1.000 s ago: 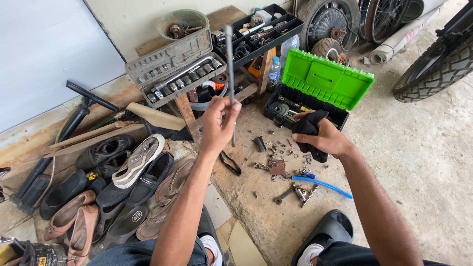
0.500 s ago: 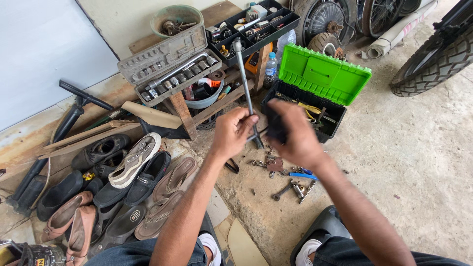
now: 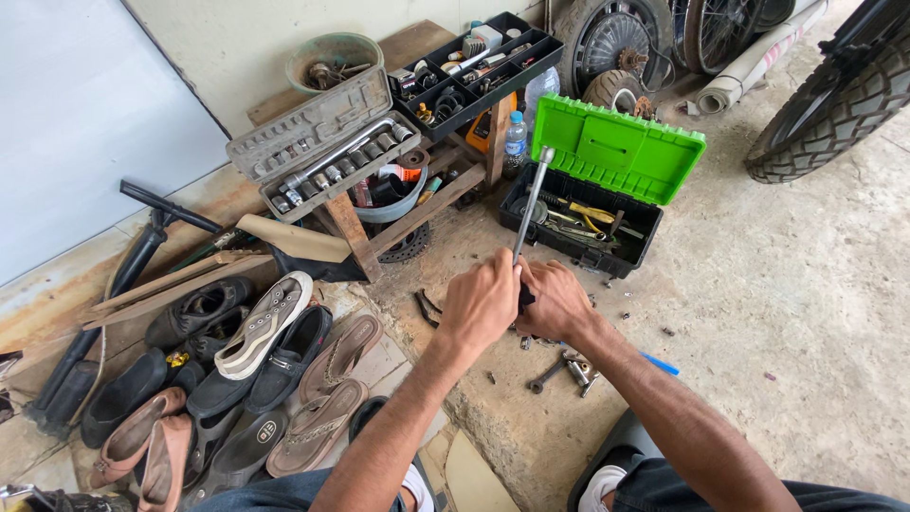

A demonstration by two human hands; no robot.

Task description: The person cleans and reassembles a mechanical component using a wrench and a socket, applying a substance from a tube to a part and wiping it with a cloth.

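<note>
The right hand [image 3: 559, 303] has come off the toolbox [image 3: 607, 190] to join the left hand [image 3: 483, 301], both grips now closed on the ratchet handle [image 3: 531, 204], held upright.

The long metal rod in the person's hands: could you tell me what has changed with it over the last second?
The right hand left the green toolbox and joined the left hand on the metal rod, which both now grip low down, tip tilted toward the toolbox. The shoes and socket set stayed put.

Even soft daylight, sharp, wide-angle edges
</note>
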